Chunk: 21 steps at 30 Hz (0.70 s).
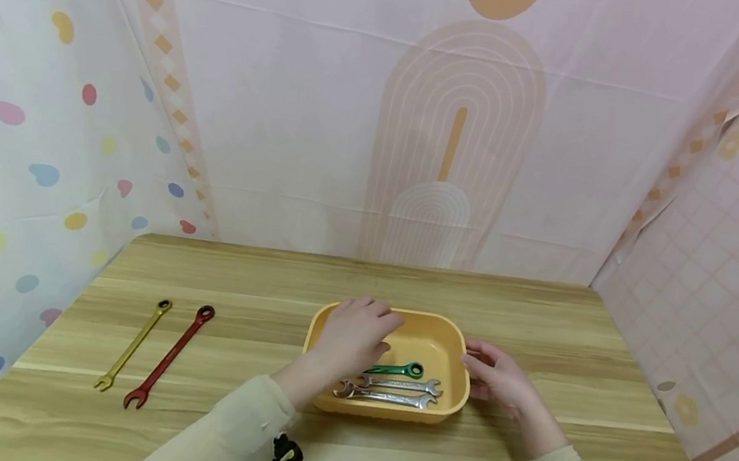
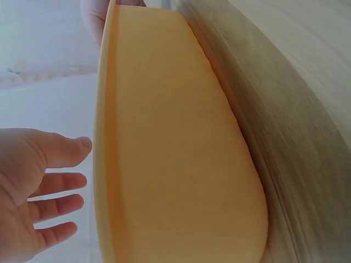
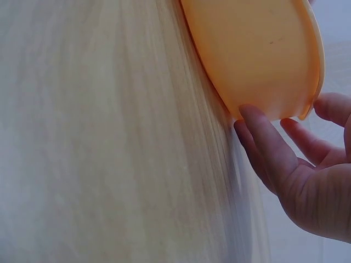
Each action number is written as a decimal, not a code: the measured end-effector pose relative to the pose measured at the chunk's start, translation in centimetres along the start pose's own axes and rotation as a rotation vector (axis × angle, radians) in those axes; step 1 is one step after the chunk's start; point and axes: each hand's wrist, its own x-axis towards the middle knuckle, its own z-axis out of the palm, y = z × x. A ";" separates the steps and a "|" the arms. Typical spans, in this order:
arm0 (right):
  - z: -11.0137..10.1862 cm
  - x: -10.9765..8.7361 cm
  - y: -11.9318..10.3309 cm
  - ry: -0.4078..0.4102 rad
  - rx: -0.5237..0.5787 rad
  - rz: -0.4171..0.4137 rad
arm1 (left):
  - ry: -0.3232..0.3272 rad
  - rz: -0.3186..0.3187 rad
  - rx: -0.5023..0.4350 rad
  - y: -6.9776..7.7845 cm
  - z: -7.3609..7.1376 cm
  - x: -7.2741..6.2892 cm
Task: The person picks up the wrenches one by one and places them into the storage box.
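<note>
A yellow plastic bin stands on the wooden table, with a green ratchet wrench and two silver wrenches lying inside. My left hand hovers over the bin's left part, hiding the green wrench's left end. In the left wrist view, that hand's thumb and fingers stand apart beside the rim, with nothing visible between them. At the bin's right end is my right hand, thumb by the rim. Its fairly straight fingers meet the outer end wall in the right wrist view.
On the table's left side lie a gold ratchet wrench and a red ratchet wrench, roughly side by side. Patterned cloth hangs behind the table and along both sides.
</note>
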 end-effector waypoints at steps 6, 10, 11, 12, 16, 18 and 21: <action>0.0 0.0 0.0 0.003 0.004 0.002 | 0.036 0.009 0.014 -0.9 0.1 -0.8; 0.0 0.0 0.0 0.000 0.010 -0.003 | 0.101 0.021 -0.019 -1.6 0.0 -1.4; 0.0 0.0 0.0 0.000 0.012 -0.003 | 0.114 0.020 -0.031 -1.8 -0.2 -1.6; -0.1 0.0 0.0 -0.001 0.014 -0.003 | 0.127 0.022 -0.039 -2.0 -0.3 -1.7; 0.0 0.0 0.0 0.001 0.013 -0.001 | 0.166 0.018 -0.061 -2.8 -0.7 -2.1; 0.0 -0.1 0.0 0.002 0.008 0.000 | 0.176 0.011 -0.069 -3.3 -0.8 -2.3; 0.0 0.0 0.0 0.002 0.001 0.001 | 0.189 -0.003 -0.072 -3.9 -1.0 -2.7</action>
